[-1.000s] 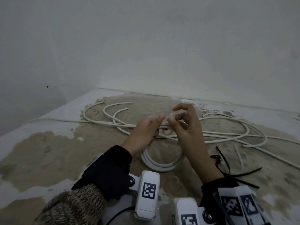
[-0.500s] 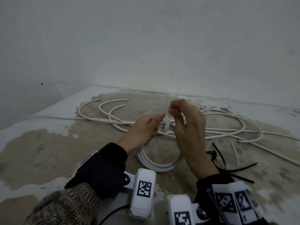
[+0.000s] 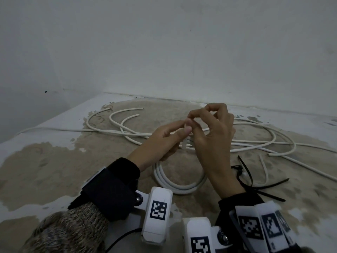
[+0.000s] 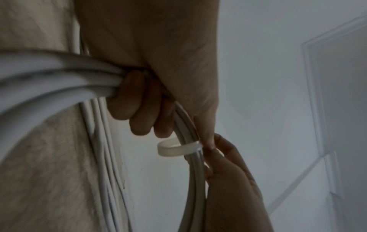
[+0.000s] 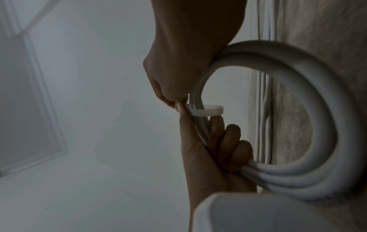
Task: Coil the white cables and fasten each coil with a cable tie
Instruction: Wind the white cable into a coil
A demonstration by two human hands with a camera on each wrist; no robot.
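A small coil of white cable [image 3: 179,188] hangs from my left hand [image 3: 182,127], whose fingers [image 4: 139,102] curl round its strands. A white cable tie [image 3: 184,144] forms a loose loop around the coil's top; the loop [image 4: 172,149] shows in both wrist views [image 5: 206,112]. My right hand [image 3: 195,119] pinches the tie's upper end between thumb and forefinger, right against the left thumb. Its other fingers are raised and bent. The tie's head is hidden behind the fingertips.
Long loose white cables [image 3: 255,143] sprawl across the worn tabletop [image 3: 54,170] behind and to the right of my hands. Several black cable ties [image 3: 255,187] lie just right of my right wrist. A plain wall stands close behind the table.
Both hands stay together on the coil. The right fingers have shifted their pinch up along the tie, and the loop around the coil looks smaller.
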